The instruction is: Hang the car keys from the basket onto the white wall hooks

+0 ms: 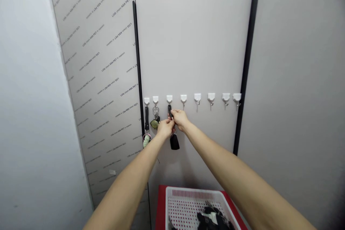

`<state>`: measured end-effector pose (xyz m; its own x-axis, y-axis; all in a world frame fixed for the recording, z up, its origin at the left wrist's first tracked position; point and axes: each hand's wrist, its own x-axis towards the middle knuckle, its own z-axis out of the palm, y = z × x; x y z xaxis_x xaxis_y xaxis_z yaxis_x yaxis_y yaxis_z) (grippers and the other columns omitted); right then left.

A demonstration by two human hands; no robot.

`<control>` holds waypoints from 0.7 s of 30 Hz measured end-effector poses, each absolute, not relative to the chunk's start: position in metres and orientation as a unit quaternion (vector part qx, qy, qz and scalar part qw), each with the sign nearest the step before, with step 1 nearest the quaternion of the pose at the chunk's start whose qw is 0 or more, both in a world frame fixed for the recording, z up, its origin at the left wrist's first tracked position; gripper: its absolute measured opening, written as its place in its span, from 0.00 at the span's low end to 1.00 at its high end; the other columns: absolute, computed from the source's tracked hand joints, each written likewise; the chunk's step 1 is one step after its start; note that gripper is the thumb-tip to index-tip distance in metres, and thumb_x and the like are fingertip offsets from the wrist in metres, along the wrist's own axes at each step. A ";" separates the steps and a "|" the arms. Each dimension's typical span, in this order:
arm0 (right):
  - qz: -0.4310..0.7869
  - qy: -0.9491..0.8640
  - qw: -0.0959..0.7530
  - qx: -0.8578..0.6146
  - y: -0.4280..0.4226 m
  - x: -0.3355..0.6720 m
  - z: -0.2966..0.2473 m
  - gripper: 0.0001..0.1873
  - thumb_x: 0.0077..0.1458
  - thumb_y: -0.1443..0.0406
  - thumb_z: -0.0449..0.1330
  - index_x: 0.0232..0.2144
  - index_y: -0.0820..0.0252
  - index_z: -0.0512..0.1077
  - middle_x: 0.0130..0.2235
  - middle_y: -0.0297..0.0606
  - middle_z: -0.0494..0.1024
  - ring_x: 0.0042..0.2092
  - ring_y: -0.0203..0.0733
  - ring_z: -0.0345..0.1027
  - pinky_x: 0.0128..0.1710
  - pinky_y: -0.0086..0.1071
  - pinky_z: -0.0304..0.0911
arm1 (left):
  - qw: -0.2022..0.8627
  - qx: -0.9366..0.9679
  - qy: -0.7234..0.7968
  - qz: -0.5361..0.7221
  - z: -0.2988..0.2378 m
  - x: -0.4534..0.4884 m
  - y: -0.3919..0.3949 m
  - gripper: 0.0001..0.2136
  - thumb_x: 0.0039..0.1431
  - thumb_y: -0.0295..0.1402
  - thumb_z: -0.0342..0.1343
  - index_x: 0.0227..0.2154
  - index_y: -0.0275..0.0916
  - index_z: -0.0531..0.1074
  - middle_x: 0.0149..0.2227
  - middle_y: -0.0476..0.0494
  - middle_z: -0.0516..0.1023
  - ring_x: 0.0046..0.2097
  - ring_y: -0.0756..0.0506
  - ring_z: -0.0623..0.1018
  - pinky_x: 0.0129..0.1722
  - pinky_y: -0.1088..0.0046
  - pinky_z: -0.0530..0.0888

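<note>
A black keychain (174, 141) with a strap loop at its top and a flat dark fob at its bottom hangs below the third white hook (169, 99) from the left. My right hand (179, 118) pinches its strap just under that hook. Lower and to the left, my left hand (165, 128) is closed on the same keychain, near its middle. My fingers hide part of the strap, and I cannot tell whether the loop sits on the hook. On the second hook hangs a key ring (155, 115) with a greenish oval charm, beside my left hand.
A black strap keychain (147, 118) with a green charm hangs on the leftmost hook. Several more white hooks (211, 97) run to the right. Below, a white perforated basket (195, 194) with dark items stands on a red surface (161, 201). Black vertical strips (246, 64) edge the panel.
</note>
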<state>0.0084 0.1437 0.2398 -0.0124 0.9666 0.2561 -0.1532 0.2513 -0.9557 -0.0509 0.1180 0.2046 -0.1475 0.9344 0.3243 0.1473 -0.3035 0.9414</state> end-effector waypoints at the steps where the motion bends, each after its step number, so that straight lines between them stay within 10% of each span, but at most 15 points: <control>1: 0.470 -0.532 0.586 -0.390 0.146 0.009 0.238 0.05 0.42 0.70 0.47 0.20 0.63 0.61 0.16 0.29 0.64 0.16 0.28 0.56 0.18 0.24 0.55 | 0.328 0.563 0.496 0.574 0.203 -0.053 0.120 0.09 0.43 0.32 0.47 0.13 0.36 0.59 0.11 0.55 0.59 0.15 0.55 0.63 0.15 0.81 0.58; 7: 0.312 -0.658 0.538 -0.425 0.140 0.030 0.214 0.08 0.41 0.68 0.51 0.27 0.64 0.66 0.26 0.35 0.71 0.28 0.31 0.63 0.30 0.26 0.59 | 0.244 0.577 0.570 0.531 0.195 -0.061 0.123 0.06 0.41 0.31 0.49 0.18 0.34 0.65 0.12 0.52 0.62 0.16 0.55 0.63 0.17 0.80 0.59; 21: 0.184 -0.823 0.116 -0.524 0.072 0.154 0.040 0.16 0.38 0.71 0.49 0.33 0.65 0.68 0.34 0.40 0.72 0.35 0.37 0.64 0.35 0.26 0.57 | 0.138 0.594 0.630 0.481 0.168 -0.070 0.119 0.13 0.38 0.28 0.49 0.32 0.34 0.67 0.26 0.46 0.70 0.27 0.51 0.68 0.28 0.76 0.64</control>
